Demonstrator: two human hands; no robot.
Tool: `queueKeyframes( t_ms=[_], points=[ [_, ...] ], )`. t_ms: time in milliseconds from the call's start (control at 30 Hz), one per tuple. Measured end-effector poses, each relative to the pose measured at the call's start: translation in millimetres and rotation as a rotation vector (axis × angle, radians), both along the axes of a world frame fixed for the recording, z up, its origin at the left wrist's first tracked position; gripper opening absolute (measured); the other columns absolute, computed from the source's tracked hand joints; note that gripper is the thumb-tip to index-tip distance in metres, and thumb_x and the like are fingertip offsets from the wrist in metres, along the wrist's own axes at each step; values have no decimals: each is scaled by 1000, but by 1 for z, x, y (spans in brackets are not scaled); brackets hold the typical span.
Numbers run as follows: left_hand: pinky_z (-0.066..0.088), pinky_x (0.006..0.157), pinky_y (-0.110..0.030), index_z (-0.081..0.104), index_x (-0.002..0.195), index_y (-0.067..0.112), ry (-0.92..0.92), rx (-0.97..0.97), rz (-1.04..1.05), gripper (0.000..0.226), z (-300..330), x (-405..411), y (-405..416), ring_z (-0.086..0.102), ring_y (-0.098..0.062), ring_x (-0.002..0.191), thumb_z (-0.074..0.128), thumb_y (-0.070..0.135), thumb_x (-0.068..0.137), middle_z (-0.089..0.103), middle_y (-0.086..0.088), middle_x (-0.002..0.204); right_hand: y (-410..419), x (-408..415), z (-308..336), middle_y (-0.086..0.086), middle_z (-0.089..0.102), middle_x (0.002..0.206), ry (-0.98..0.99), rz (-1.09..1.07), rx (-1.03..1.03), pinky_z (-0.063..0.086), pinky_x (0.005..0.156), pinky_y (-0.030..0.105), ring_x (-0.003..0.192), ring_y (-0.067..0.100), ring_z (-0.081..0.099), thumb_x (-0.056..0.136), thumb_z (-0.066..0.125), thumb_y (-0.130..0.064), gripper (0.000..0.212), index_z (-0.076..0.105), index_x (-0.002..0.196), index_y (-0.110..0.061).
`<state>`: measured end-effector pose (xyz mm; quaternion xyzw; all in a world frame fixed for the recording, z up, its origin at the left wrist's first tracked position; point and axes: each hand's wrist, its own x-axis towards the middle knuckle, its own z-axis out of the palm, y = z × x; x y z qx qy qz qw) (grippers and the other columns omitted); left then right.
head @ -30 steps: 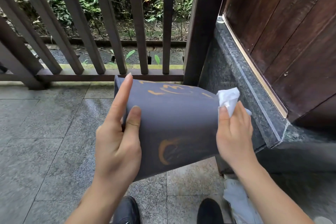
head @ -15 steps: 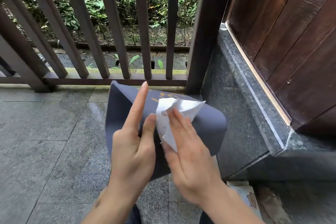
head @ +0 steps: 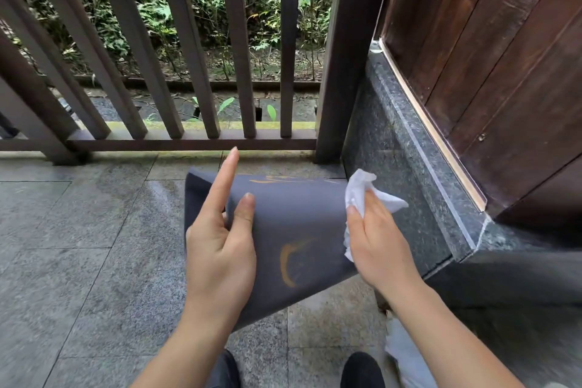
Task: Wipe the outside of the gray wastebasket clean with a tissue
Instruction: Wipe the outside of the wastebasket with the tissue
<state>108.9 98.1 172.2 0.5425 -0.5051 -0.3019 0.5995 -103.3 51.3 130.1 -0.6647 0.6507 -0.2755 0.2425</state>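
Observation:
The gray wastebasket (head: 299, 230) hangs tilted in the air above the stone floor, with orange markings on its side. My left hand (head: 220, 249) grips its left edge, index finger stretched out along the rim and the other fingers hidden behind the wall. My right hand (head: 374, 239) presses a crumpled white tissue (head: 362, 189) against the basket's right side. The tissue sticks out above and below my fingers.
A dark wooden railing (head: 189, 142) runs across just behind the basket. A granite ledge (head: 409, 173) and a wooden door (head: 504, 72) stand close on the right. Gray floor tiles (head: 78, 261) spread to the left. My dark shoes (head: 362, 368) are below, and something white (head: 406, 353) lies by the ledge.
My right hand has swept the tissue from the middle of the basket's face back to its right side. The basket has turned, showing its orange-marked face again.

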Motion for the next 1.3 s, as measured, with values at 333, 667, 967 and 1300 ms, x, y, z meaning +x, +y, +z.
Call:
queueKeyframes(
  t_ms=[333,667,967,1300],
  points=[
    [30,49,-23,52,144,53,-46,24,14,52,-4,-14,-4,28,-8,53,57,20,103,36,13,59,31,64,14,-8,18,166,-124,265,-255,13,127,29,156,6,13,107,34,-28,54,12,156,-30],
    [36,56,-32,66,130,41,225,212,111,43,-13,-12,-17,36,-21,65,58,9,102,45,-8,80,20,56,15,-3,37,162,71,419,-108,26,123,30,150,7,26,105,34,-35,53,34,155,-18],
    [36,65,-39,64,131,48,288,216,73,45,-5,-10,-16,38,-24,71,60,13,102,47,-9,84,-14,-21,5,11,60,110,159,-8,249,42,83,46,105,42,59,105,27,-36,33,38,135,-26],
    [30,51,-26,66,131,50,225,160,136,48,1,-2,-18,30,-16,56,57,12,103,32,5,59,25,47,20,-24,9,157,39,472,-94,10,125,22,148,-9,3,108,32,-38,60,12,162,-21]
  ],
)
